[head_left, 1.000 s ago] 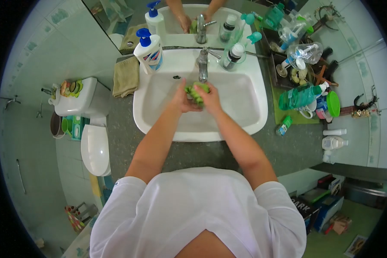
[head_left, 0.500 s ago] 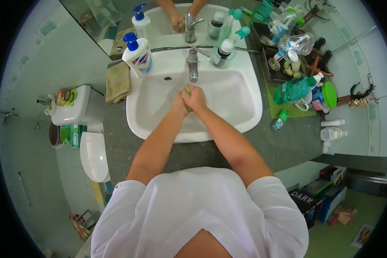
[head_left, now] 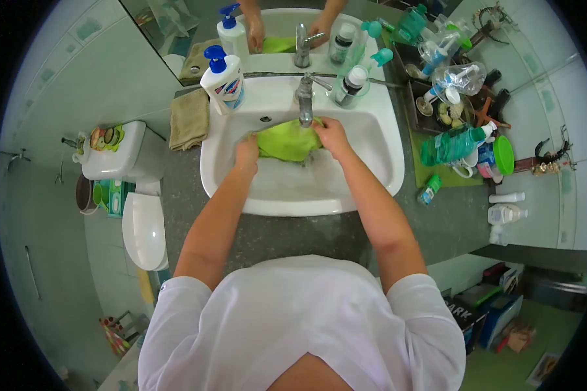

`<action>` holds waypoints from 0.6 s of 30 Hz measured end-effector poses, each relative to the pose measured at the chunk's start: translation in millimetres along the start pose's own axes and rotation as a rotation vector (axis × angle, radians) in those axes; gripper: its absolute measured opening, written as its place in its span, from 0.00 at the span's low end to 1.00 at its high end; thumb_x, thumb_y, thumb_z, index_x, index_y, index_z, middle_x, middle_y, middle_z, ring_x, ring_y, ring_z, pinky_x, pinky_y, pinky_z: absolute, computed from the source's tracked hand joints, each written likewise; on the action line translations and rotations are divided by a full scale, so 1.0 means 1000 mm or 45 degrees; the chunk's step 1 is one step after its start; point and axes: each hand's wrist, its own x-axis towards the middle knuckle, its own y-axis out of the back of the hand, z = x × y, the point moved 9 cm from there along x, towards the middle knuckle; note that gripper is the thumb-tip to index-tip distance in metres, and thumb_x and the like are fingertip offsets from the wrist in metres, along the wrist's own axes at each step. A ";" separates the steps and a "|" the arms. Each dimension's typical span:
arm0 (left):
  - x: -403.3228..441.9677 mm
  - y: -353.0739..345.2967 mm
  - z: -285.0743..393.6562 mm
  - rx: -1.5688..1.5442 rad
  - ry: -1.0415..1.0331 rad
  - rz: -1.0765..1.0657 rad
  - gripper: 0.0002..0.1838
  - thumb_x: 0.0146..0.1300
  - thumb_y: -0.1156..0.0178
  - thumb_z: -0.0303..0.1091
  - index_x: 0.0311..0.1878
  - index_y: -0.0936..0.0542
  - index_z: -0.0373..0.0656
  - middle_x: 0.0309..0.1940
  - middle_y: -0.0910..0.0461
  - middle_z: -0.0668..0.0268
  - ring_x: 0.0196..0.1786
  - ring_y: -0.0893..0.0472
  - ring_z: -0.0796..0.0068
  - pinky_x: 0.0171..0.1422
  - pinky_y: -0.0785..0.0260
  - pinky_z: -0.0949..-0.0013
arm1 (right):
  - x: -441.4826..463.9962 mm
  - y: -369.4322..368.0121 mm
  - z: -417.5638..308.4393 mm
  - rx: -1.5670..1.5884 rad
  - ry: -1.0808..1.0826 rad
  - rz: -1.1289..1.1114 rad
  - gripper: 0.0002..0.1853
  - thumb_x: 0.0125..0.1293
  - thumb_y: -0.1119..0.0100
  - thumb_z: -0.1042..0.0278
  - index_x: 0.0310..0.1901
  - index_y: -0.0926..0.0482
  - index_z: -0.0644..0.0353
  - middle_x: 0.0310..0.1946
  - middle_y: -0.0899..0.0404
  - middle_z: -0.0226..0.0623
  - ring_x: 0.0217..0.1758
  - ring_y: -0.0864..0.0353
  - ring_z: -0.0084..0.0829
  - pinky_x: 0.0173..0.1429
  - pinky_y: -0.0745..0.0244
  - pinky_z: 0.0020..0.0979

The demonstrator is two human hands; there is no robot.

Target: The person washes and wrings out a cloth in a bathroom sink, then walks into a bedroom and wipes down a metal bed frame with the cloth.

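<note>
A lime-green cloth (head_left: 285, 141) is spread out over the basin of the white sink (head_left: 287, 206), just below the faucet (head_left: 305, 99). My left hand (head_left: 246, 154) grips the cloth's left end, its fingers closed on the edge. At the opposite end, my right hand (head_left: 333, 137) pinches the cloth near the faucet spout. The cloth's far edge lies close under the spout. Some water seems to show in the basin below the cloth, though whether the faucet is running I cannot tell.
A pump bottle (head_left: 223, 81) stands on the sink's left rim, beside a folded tan towel (head_left: 189, 120). On the right rim is a white-capped bottle (head_left: 352, 85). A green mouthwash bottle (head_left: 445, 148) and a small green bottle (head_left: 430, 189) lie on the right counter.
My hands were together around the bunched cloth in the basin. Now they are apart, with the cloth opened out between them. The whole view has shifted slightly.
</note>
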 end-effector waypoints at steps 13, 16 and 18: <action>-0.029 -0.024 0.046 -0.661 0.125 -0.541 0.23 0.64 0.54 0.47 0.53 0.30 0.38 0.46 0.26 0.57 0.48 0.25 0.63 0.53 0.32 0.59 | -0.018 0.006 0.051 -0.447 -0.094 -0.655 0.28 0.50 0.37 0.62 0.53 0.32 0.62 0.41 0.24 0.45 0.40 0.24 0.34 0.45 0.30 0.27; -0.033 -0.047 0.013 -0.714 0.431 -0.600 0.25 0.65 0.58 0.51 0.54 0.30 0.40 0.51 0.28 0.58 0.53 0.27 0.61 0.55 0.34 0.55 | -0.010 0.006 0.032 0.668 0.023 -0.203 0.22 0.51 0.38 0.66 0.48 0.27 0.62 0.37 0.23 0.43 0.37 0.24 0.29 0.43 0.30 0.27; -0.062 -0.057 0.007 -0.492 0.628 -0.309 0.27 0.63 0.57 0.54 0.52 0.29 0.40 0.51 0.28 0.57 0.54 0.28 0.64 0.56 0.34 0.59 | -0.016 -0.025 0.012 0.667 0.271 -0.100 0.16 0.51 0.39 0.67 0.43 0.24 0.62 0.29 0.23 0.38 0.32 0.25 0.25 0.41 0.29 0.27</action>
